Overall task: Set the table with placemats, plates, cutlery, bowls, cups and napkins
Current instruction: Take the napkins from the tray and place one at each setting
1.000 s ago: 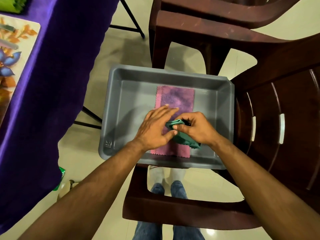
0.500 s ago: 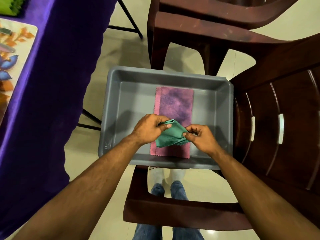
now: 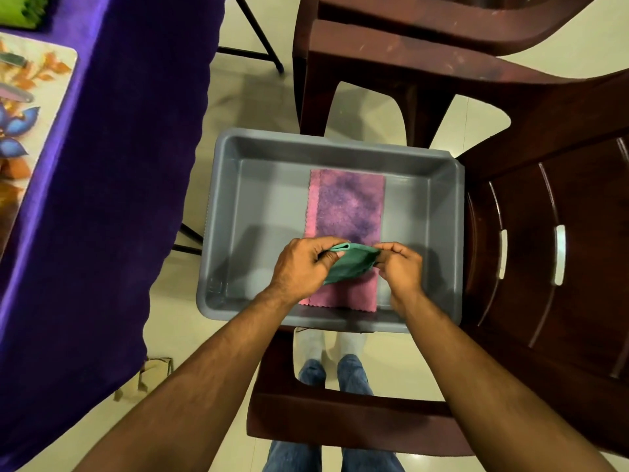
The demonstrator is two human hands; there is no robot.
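**Napkin pickup over the grey tub: two-handed pinch on the green cloth**

Green napkin (image 3: 350, 265) is held just above the near part of the grey tub (image 3: 223, 212), which sits on the dark brown chair (image 3: 544, 267). My left hand (image 3: 299, 264) pinches its left end between thumb and curled fingers; my right hand (image 3: 400, 264) pinches the right end the same way, so both grips are narrow and closed on cloth. The napkin sags in a loose fold between them. Beneath it, a pink-and-purple napkin (image 3: 347, 206) lies flat on the tub floor, running from far to near.

To do this step well, I judge that I should keep both pinches on the green cloth only, lift straight up until its hanging edge is free of the pink one, and hold the ends level so the fold stays tidy. Then I would carry it left to the table with the purple cloth (image 3: 102, 165), where a floral placemat (image 3: 37, 97) already lies. Snagging the lower napkin is the main risk.
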